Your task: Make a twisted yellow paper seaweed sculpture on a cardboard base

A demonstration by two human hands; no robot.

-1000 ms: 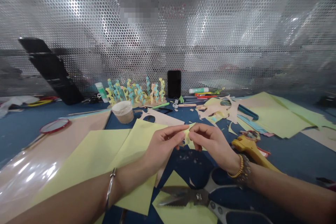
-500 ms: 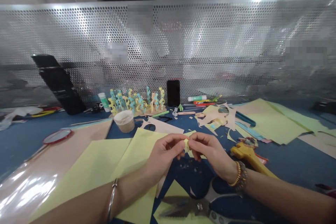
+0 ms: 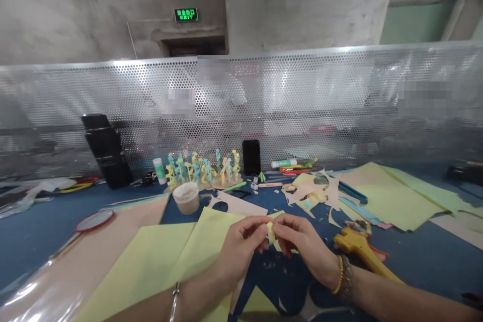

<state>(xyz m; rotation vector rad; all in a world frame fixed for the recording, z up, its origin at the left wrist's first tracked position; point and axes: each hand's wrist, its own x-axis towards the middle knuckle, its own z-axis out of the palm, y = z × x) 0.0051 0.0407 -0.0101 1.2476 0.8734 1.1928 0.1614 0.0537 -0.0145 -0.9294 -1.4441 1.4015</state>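
Unchanged since the prior view: a firm fingertip pinch on a small pale-yellow paper scrap (image 3: 270, 233) by the left hand (image 3: 241, 246) and right hand (image 3: 302, 246), nearly touching, above the blue desk (image 3: 426, 261), front right of the paper cup (image 3: 186, 198), scrap still in hand, not set down.

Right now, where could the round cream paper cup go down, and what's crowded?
Bare blue tabletop shows right of the yellow plastic tool, below the pale green sheets, and left of the tan sheet, below the red-rimmed hand mirror. Crowded: the cut tan paper scraps and the back row by the black phone.
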